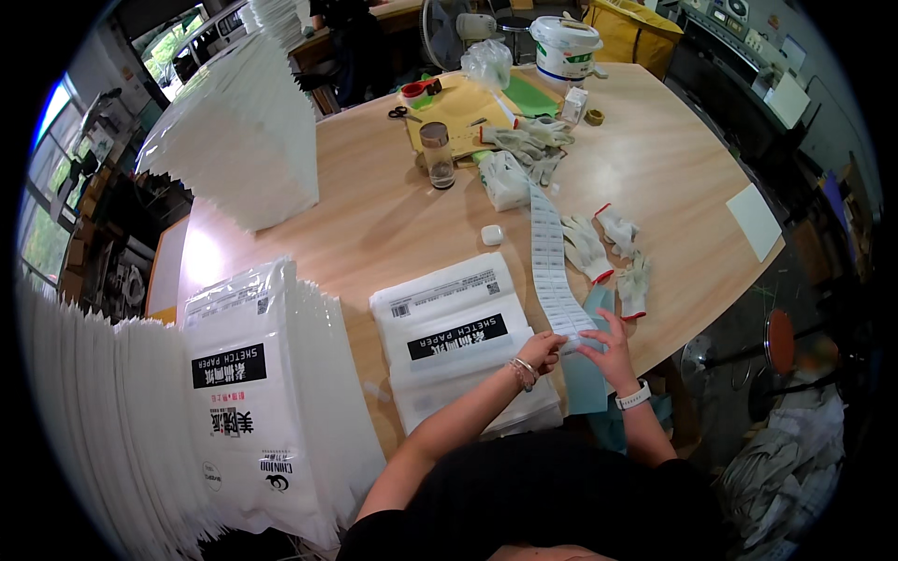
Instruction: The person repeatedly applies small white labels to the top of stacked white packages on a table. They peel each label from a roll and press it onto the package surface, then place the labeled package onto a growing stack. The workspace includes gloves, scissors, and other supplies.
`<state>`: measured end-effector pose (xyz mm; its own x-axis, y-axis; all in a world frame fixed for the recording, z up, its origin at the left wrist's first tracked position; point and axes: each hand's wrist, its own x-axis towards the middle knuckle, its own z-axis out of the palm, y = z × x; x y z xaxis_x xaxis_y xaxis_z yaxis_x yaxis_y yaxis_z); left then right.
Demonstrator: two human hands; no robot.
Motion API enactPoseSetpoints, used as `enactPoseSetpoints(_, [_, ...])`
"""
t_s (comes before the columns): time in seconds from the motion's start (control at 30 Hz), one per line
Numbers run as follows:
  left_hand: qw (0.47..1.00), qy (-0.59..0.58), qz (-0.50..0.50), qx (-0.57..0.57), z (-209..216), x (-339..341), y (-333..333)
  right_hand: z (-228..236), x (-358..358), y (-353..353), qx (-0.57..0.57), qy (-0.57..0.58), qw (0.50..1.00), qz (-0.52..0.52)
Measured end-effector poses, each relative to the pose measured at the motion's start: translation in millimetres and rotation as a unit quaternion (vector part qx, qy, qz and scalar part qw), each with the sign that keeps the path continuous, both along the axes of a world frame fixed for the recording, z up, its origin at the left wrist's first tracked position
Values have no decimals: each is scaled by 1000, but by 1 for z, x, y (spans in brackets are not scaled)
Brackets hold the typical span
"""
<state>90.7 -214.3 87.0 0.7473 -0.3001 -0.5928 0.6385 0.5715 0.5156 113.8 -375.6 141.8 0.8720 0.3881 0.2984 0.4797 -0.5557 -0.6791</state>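
Note:
A long white strip of printed labels runs from the middle of the table down to my hands. My left hand, with bracelets at its wrist, pinches the strip's near end. On the other side of that end, my right hand has thumb and fingers closed on it, a white watch on the wrist. Whether a single label is lifted off is too small to tell. Beneath my left forearm lies a stack of white plastic paper packages with a black printed band. Light-blue sheets lie under my right hand.
Tall stacks of packages stand at the near left and far left. White work gloves lie right of the strip. Farther back are a glass jar, scissors and a white bucket. A stool stands at right.

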Motion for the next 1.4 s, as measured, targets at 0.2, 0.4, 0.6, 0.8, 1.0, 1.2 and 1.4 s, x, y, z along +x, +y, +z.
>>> enactPoseSetpoints(0.2, [998,-49,-18,43,-13,4,4,-8,1,5,17,28,999,24])
enactPoseSetpoints(0.4, [1000,8,-8,23,-24,5,1,26,-16,17,-37,-81,994,62])
enactPoseSetpoints(0.6, [741,-300,144,584,-42,-26,85,11,6,62,210,212,952,66])
enactPoseSetpoints(0.8, [517,-175,165,821,-74,-86,223,-54,27,218,207,321,911,159])
enactPoseSetpoints(1.0, [523,-193,179,811,-70,-92,230,-117,22,309,125,280,935,181])
enactPoseSetpoints(1.2, [526,-203,220,796,-77,-92,230,-118,17,323,72,255,947,184])
enactPoseSetpoints(1.4, [531,-207,226,790,-81,-91,231,-112,16,326,64,254,945,194])
